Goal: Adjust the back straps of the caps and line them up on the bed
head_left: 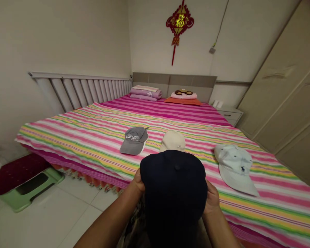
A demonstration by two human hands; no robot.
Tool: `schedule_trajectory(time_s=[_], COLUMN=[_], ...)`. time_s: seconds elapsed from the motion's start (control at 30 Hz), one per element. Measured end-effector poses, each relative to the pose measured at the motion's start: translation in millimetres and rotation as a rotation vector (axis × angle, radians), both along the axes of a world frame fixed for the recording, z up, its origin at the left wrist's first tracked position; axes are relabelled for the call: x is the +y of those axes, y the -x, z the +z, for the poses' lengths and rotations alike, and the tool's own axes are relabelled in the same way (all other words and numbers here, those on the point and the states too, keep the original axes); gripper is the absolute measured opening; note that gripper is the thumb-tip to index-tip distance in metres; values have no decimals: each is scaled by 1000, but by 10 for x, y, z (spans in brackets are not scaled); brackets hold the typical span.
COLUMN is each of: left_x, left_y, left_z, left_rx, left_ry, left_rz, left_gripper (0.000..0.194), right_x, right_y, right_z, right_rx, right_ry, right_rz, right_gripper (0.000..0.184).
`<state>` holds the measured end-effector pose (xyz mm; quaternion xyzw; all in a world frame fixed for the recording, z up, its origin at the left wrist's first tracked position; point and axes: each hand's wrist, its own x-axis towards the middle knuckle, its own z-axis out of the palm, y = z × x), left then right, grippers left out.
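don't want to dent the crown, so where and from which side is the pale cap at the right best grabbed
The pale cap is probably best pinched by its brim, coming from the near side: the thin brim juts out toward the camera, with the rounded crown behind it.

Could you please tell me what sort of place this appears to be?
It looks like a bedroom, probably in a home: there is a wide bed with a striped sheet, a headboard against the wall, and a bedside cabinet.
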<state>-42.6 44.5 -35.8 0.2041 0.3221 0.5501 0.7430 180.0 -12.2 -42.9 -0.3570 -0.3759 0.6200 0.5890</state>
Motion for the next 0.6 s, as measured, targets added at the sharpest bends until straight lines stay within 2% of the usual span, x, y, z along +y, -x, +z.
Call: schedule_trajectory(time_s=[0.1,0.2,0.3,0.4,0.53,0.6], left_x=[82,109,70,-4,-90,-121], left_y=[-59,-38,-5,-21,-87,-117], left_z=[147,241,241,218,242,269], left_rx=[-82,-161,-130,-108,-95,-81], left_ry=[50,0,-117,-225,-236,-231], left_rz=[-72,-167,-227,-276,-387,-423], left_gripper=[26,36,26,31,29,28], right_x=[-29,-120,-233,-313,-354,-365], right_y=[28,-15,-81,-115,-107,-99], right_z=[55,39,-26,-79,-71,-44], right_rx=[47,42,-4,-2,17,50], right_ry=[-1,27,68,98,93,90], right_rz=[-56,-45,44,45,34,63], right_gripper=[20,36,42,42,46,42])
